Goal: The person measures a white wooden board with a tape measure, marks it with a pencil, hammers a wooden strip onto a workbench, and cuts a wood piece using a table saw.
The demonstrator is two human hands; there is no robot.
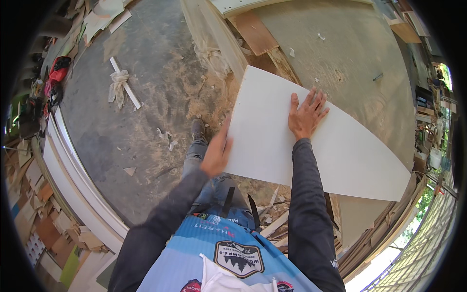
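A white panel (272, 131), with one curved side tapering toward the right, lies in front of me across a grey worktable. My right hand (306, 116) rests flat on it near the far curved edge, fingers spread. At the panel's left edge is my left hand (217, 152), slightly blurred. Its fingers stretch along that edge and the thumb stands apart; the frame does not show whether the palm presses on the board.
The grey tabletop (350, 53) carries small scraps. A brown board (254, 31) lies beyond the panel. Offcuts (275, 226) are piled below it. Sawdust covers the floor (141, 53) on the left, near a white strip (127, 87) tied with plastic. Long white boards (80, 190) lean at far left.
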